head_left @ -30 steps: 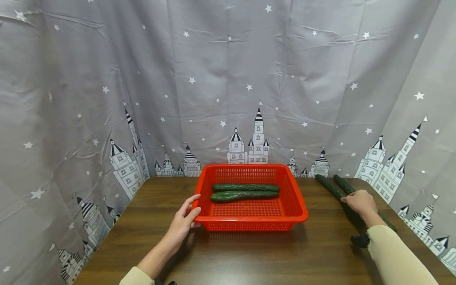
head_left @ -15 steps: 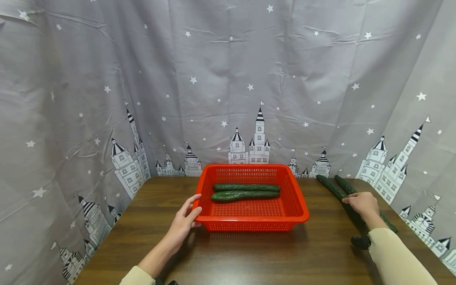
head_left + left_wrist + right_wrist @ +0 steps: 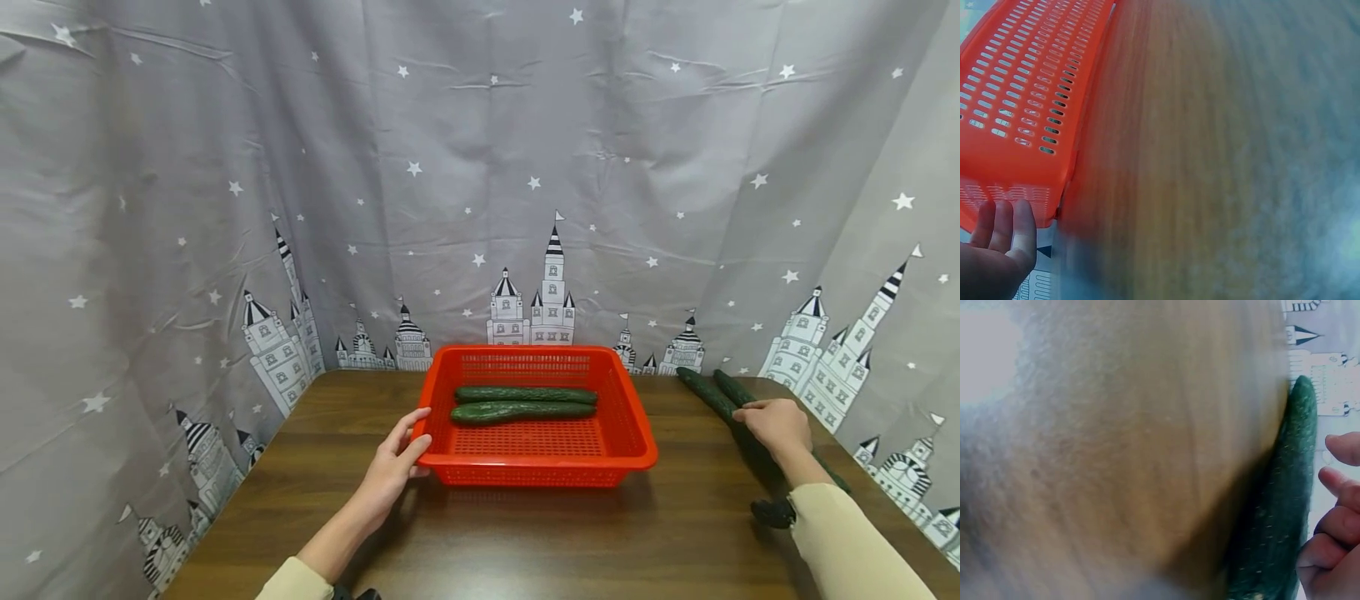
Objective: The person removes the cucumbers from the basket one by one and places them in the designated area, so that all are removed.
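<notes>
Grey castle-print curtain (image 3: pixel 480 183) backs the table (image 3: pixel 555 542); we see the left hand (image 3: pixel 390 467), fingers extended, touching the red basket (image 3: pixel 540 461), presumably steadying it, and the right hand (image 3: pixel 776 427) over cucumbers (image 3: pixel 703 390) beside it (grip unclear to us).

Head view: forward-down over worktop (image 3: pixel 540 542); wrist views: close up, left sharing the basket (image 3: pixel 1016 161) with head, right a cucumber (image 3: pixel 1279 506).

Red rectangular plastic mesh basket (image 3: pixel 536 461) sits upright, 2 long bumpy dark-green cucumbers (image 3: pixel 525 411) lying side by side in it. 2 more matching cucumbers (image 3: pixel 703 390) are slanted off to its right, partly hidden.
</notes>
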### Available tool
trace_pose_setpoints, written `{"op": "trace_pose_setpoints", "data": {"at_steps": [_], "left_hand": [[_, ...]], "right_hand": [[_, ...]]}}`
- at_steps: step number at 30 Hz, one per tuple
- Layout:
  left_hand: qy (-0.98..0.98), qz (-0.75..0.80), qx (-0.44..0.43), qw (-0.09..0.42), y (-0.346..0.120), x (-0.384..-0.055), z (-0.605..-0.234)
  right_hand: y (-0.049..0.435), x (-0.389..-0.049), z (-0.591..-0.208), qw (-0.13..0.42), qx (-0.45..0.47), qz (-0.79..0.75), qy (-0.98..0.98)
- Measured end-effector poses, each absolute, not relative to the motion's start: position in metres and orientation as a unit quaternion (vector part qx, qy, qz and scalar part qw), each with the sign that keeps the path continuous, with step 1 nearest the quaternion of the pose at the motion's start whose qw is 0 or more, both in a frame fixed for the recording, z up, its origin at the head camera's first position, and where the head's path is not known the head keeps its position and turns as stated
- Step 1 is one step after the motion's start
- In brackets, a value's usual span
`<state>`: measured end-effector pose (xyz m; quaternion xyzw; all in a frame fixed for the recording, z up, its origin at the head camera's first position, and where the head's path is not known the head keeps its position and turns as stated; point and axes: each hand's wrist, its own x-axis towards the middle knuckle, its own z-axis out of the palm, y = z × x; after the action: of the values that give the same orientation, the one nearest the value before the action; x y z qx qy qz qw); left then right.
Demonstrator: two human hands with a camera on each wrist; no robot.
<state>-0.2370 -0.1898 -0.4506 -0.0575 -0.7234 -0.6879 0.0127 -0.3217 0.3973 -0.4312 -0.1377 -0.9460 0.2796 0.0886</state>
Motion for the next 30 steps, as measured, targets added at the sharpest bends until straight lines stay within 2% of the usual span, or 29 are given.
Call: {"op": "trace_pose_setpoints", "data": {"at_steps": [12,19,30], "left_hand": [[-0.730,-0.680,-0.064,0.015,-0.191,-0.239,-0.448],[-0.744,-0.666,-0.053,0.013,-0.197,-0.235,-0.446],[-0.752,-0.656,-0.058,0.009,-0.192,-0.241,-0.447]], "right_hand": [[0.370,-0.319,-0.424,0.134,-0.078,0.344,-0.926],[0.347,-0.323,-0.409,0.088,-0.041,0.417,-0.904],[0.318,-0.326,-0.383,0.037,-0.013,0.443,-0.895]]}}
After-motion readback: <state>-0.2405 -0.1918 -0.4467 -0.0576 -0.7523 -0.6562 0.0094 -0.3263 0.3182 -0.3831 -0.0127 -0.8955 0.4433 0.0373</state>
